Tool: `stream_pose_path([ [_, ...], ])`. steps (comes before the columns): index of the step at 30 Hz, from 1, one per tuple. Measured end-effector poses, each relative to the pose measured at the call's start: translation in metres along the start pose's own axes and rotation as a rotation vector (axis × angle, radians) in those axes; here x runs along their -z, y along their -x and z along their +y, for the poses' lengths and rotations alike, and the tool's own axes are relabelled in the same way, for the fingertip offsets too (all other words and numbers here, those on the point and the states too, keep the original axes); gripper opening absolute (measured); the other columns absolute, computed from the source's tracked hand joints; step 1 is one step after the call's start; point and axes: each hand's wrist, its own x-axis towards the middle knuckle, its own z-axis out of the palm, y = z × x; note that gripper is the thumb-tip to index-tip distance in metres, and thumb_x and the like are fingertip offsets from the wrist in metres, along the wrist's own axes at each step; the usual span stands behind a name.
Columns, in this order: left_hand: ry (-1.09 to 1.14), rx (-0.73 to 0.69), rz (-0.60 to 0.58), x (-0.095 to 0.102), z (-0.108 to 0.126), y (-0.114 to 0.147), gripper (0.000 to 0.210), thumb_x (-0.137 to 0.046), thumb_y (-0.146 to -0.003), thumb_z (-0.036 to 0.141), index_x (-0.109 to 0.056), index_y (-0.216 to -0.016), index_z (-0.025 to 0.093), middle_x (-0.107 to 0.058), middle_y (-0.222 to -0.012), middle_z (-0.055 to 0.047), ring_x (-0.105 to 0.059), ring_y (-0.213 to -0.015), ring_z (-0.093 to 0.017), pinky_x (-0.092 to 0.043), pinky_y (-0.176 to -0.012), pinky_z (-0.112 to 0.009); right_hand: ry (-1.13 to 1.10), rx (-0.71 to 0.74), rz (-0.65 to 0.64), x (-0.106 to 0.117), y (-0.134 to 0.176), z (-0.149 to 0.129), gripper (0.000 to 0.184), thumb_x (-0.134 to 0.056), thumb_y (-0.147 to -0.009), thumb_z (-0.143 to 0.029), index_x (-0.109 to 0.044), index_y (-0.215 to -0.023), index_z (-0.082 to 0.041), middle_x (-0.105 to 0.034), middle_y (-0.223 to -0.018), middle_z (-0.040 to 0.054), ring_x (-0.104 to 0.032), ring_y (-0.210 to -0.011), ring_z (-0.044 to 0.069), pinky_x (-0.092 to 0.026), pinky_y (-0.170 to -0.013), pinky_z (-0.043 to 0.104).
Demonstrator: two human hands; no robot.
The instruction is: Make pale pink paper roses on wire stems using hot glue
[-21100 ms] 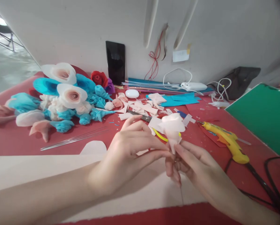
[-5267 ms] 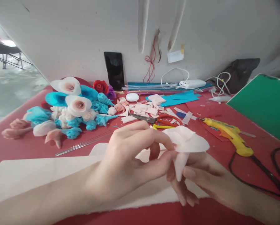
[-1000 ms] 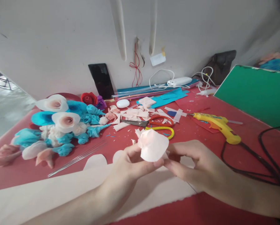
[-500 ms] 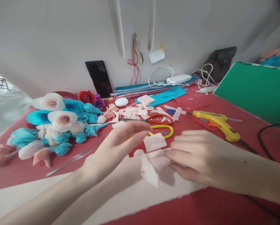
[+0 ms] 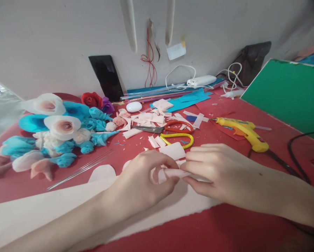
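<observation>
Between my two hands is a pale pink crepe paper piece [image 5: 169,173], folded or rolled, partly covered by fingers. My left hand [image 5: 148,178] pinches its left side between thumb and fingertips. On its right end, the fingers of my right hand [image 5: 214,171] are closed. Under both hands lies a long pale paper strip [image 5: 54,206] with a ragged near edge. Just beyond the fingers rests a cut pale pink paper piece [image 5: 172,150]. Scissors [image 5: 176,132] with one red and one yellow handle lie behind it, blades pointing left.
Blue, white and pink paper flowers [image 5: 64,129] crowd the left, beside thin wires [image 5: 78,171]. Paper scraps [image 5: 151,119] litter the middle. A yellow glue gun [image 5: 243,131] lies right, its cord running under my right arm. A green board [image 5: 285,98] and black phone [image 5: 105,77] stand behind.
My left hand has moved right and down from hovering open and now pinches the paper. The paper's loose flap is gathered up between my hands. The view has shifted slightly.
</observation>
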Motion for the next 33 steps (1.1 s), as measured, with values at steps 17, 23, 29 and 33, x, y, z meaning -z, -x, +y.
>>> stream_pose_path([
  [17, 0.213, 0.25, -0.132, 0.0, 0.003, -0.003, 0.009, -0.057, -0.071, 0.027, -0.062, -0.076, 0.02, -0.056, -0.064, 0.005, -0.045, -0.057, -0.011, -0.033, -0.05, -0.019, -0.373, -0.351, -0.093, 0.0, -0.004, 0.007, 0.013, -0.054, -0.085, -0.03, -0.064, -0.082, -0.023, -0.062, -0.075, -0.0044, -0.053, -0.064, 0.009, -0.036, -0.058, 0.022],
  [23, 0.234, 0.244, -0.125, 0.002, 0.004, -0.002, 0.009, -0.058, -0.072, 0.028, -0.061, -0.076, 0.021, -0.041, -0.051, 0.008, -0.035, -0.047, -0.008, -0.027, -0.043, -0.018, -0.442, -0.378, -0.049, -0.001, -0.007, 0.004, 0.016, -0.05, -0.082, -0.026, -0.063, -0.072, -0.022, -0.059, -0.067, -0.005, -0.05, -0.061, 0.009, -0.038, -0.059, 0.022],
  [29, 0.265, 0.231, -0.119, 0.0, 0.002, -0.004, 0.009, -0.058, -0.071, 0.026, -0.063, -0.077, 0.02, -0.052, -0.062, 0.006, -0.041, -0.053, -0.009, -0.031, -0.049, -0.018, -0.496, -0.445, -0.061, -0.001, -0.009, 0.004, 0.016, -0.051, -0.081, -0.027, -0.064, -0.073, -0.021, -0.06, -0.068, -0.0041, -0.051, -0.064, 0.01, -0.038, -0.059, 0.022],
  [33, 0.272, 0.233, -0.121, 0.0, 0.001, -0.004, 0.011, -0.057, -0.071, 0.025, -0.064, -0.077, 0.02, -0.054, -0.063, 0.006, -0.04, -0.052, -0.009, -0.03, -0.048, -0.018, -0.51, -0.427, -0.045, 0.004, -0.008, 0.005, 0.016, -0.05, -0.084, -0.024, -0.062, -0.073, -0.021, -0.059, -0.068, -0.0049, -0.051, -0.064, 0.009, -0.037, -0.057, 0.02],
])
